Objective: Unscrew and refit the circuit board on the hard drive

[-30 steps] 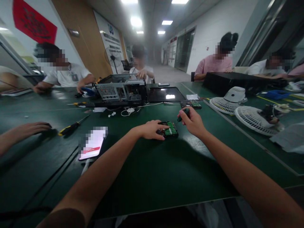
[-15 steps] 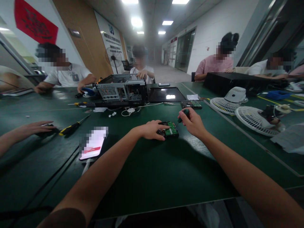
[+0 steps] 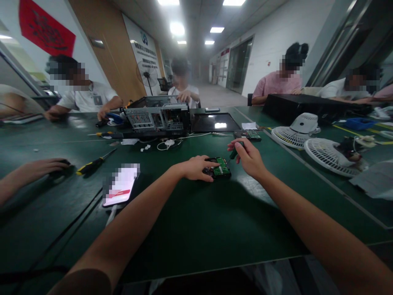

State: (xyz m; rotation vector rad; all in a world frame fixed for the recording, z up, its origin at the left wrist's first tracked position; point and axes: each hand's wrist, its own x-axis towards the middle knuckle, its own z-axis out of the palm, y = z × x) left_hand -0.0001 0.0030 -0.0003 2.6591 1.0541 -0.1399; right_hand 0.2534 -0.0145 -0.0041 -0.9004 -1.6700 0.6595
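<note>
A hard drive (image 3: 221, 169) lies on the green table with its green circuit board facing up. My left hand (image 3: 197, 168) grips it from the left, index finger across the board and thumb along the near edge. In my right hand (image 3: 249, 159) is a screwdriver with a dark green handle (image 3: 236, 150), held between thumb and fingers. Its thin shaft slants down to the right edge of the board; whether the tip sits in a screw is too small to tell.
A lit phone (image 3: 121, 186) on a cable and a yellow-black screwdriver (image 3: 93, 164) lie left. Another person's hand (image 3: 46, 167) rests on a mouse. Beyond stand an open computer case (image 3: 156, 119), a dark panel (image 3: 215, 122) and another drive (image 3: 248, 135). Fan parts (image 3: 294, 131) lie right.
My right fingers have shifted on the screwdriver handle, which has turned slightly; its tip stays at the drive's right edge. The neighbour's hand on the mouse has moved a little.
</note>
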